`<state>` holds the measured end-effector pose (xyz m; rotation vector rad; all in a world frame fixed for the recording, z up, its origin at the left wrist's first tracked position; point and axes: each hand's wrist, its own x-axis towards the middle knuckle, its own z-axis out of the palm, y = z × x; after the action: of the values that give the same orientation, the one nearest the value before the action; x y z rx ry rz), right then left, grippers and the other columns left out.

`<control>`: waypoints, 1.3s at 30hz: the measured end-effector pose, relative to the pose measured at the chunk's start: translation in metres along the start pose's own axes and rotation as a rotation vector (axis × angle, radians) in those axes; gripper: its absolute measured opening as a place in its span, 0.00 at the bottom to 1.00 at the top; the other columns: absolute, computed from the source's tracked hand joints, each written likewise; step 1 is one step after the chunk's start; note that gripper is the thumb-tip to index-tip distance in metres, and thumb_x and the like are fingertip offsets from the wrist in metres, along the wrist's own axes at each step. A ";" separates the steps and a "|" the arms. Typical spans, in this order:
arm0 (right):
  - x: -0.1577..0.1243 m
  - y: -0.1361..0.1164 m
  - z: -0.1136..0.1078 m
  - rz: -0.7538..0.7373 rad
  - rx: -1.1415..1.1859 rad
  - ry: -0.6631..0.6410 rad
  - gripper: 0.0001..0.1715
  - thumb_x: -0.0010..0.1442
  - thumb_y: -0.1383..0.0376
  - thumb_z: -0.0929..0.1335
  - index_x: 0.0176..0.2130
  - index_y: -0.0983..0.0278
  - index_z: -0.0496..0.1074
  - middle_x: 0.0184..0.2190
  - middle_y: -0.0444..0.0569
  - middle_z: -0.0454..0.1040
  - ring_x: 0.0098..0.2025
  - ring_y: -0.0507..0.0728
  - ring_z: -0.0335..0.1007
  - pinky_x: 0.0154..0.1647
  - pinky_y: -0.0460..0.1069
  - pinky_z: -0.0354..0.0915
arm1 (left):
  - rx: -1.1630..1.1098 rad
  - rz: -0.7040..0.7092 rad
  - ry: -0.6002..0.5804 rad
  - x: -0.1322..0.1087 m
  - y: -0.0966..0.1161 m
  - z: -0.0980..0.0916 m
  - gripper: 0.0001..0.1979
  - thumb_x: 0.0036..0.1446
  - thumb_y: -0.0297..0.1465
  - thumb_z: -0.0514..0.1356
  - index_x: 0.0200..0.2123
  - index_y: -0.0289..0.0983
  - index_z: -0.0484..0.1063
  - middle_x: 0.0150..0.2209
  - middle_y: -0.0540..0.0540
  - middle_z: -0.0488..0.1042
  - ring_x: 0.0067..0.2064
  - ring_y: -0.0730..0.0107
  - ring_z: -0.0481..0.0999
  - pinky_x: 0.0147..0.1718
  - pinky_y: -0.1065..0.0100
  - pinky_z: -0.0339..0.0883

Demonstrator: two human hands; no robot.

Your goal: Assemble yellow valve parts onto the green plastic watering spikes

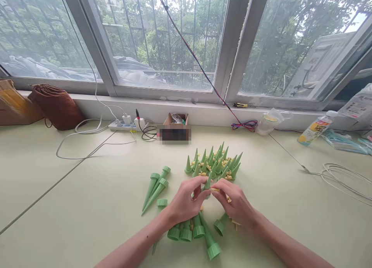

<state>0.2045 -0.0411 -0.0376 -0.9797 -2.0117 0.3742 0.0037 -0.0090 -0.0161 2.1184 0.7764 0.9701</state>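
Between the thumb and fingers of my left hand [187,198], a green plastic watering spike [209,181] is held with its point up. My right hand [236,201] pinches a small yellow valve piece [214,189] against the spike's side; the fingers partly hide where they meet. Just behind my hands stands a cluster of green spikes [188,165], points up, with yellow pieces on them. Several loose spikes [198,230] lie beneath and in front of my hands, wide ends toward me. More loose spikes [158,192] rest to the left. Some yellow pieces [236,223] lie under my right hand.
Along the windowsill are a power strip [119,124] with white cables, a small open cardboard box [177,119], a coiled red-blue wire [244,125], and a plastic cup [266,124]. A drink bottle [316,127] stands right; a brown bag [56,105] lies left. White cable [334,171] loops at right.
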 end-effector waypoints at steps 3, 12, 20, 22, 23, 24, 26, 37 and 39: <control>-0.001 0.000 -0.002 -0.015 0.043 0.004 0.12 0.67 0.66 0.66 0.51 0.61 0.66 0.36 0.48 0.72 0.28 0.52 0.66 0.27 0.47 0.65 | -0.078 -0.058 0.016 0.002 0.003 -0.001 0.08 0.63 0.31 0.57 0.43 0.34 0.71 0.32 0.47 0.72 0.27 0.74 0.66 0.26 0.72 0.66; 0.002 0.001 -0.002 -0.067 0.034 0.050 0.11 0.67 0.67 0.67 0.49 0.60 0.70 0.39 0.49 0.75 0.29 0.51 0.70 0.29 0.46 0.70 | -0.388 -0.245 -0.002 0.007 0.003 -0.005 0.13 0.63 0.38 0.59 0.44 0.35 0.72 0.34 0.45 0.75 0.33 0.70 0.72 0.25 0.74 0.65; 0.002 0.003 -0.001 -0.092 0.040 0.069 0.09 0.67 0.68 0.67 0.48 0.62 0.70 0.37 0.50 0.75 0.28 0.51 0.69 0.29 0.47 0.69 | -0.387 -0.249 -0.025 0.006 -0.004 -0.004 0.14 0.63 0.39 0.59 0.43 0.34 0.70 0.33 0.46 0.72 0.30 0.72 0.69 0.23 0.75 0.62; 0.003 0.003 -0.001 -0.097 0.042 0.070 0.09 0.67 0.68 0.67 0.48 0.62 0.70 0.36 0.50 0.75 0.28 0.51 0.69 0.29 0.47 0.69 | -0.362 -0.233 -0.022 0.005 -0.005 -0.004 0.14 0.63 0.39 0.59 0.44 0.34 0.70 0.33 0.46 0.72 0.32 0.71 0.70 0.23 0.74 0.62; 0.003 0.003 -0.001 -0.100 0.042 0.070 0.09 0.67 0.68 0.67 0.48 0.62 0.70 0.36 0.50 0.74 0.28 0.52 0.69 0.29 0.47 0.69 | -0.348 -0.225 -0.020 0.005 -0.005 -0.004 0.14 0.63 0.39 0.59 0.44 0.34 0.70 0.33 0.46 0.72 0.32 0.71 0.70 0.23 0.74 0.62; 0.003 0.002 -0.002 -0.104 0.041 0.070 0.09 0.67 0.68 0.66 0.48 0.62 0.70 0.36 0.49 0.74 0.29 0.52 0.69 0.30 0.47 0.69 | -0.333 -0.218 -0.018 0.005 -0.005 -0.004 0.14 0.64 0.39 0.58 0.44 0.33 0.70 0.32 0.47 0.71 0.31 0.72 0.69 0.23 0.75 0.62; 0.004 0.002 -0.002 -0.109 0.038 0.071 0.09 0.67 0.68 0.66 0.48 0.62 0.70 0.36 0.50 0.74 0.29 0.52 0.69 0.30 0.47 0.69 | -0.302 -0.208 -0.015 0.004 -0.005 -0.003 0.14 0.64 0.39 0.58 0.43 0.33 0.70 0.31 0.47 0.70 0.31 0.72 0.68 0.23 0.75 0.62; 0.003 0.006 -0.003 -0.081 0.065 0.078 0.07 0.67 0.67 0.66 0.47 0.62 0.70 0.32 0.47 0.73 0.28 0.52 0.68 0.28 0.47 0.67 | -0.213 -0.107 -0.036 0.005 0.003 -0.006 0.11 0.64 0.35 0.57 0.46 0.35 0.70 0.38 0.44 0.75 0.37 0.67 0.75 0.34 0.69 0.74; 0.003 0.007 -0.003 -0.081 0.070 0.085 0.07 0.68 0.66 0.65 0.47 0.62 0.70 0.32 0.47 0.73 0.28 0.52 0.68 0.28 0.47 0.67 | -0.185 -0.090 -0.043 0.005 0.003 -0.006 0.11 0.65 0.34 0.56 0.47 0.35 0.69 0.37 0.44 0.74 0.36 0.68 0.74 0.34 0.68 0.74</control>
<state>0.2092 -0.0347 -0.0378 -0.8540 -1.9417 0.3504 0.0021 -0.0052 -0.0088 1.9234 0.7252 0.9095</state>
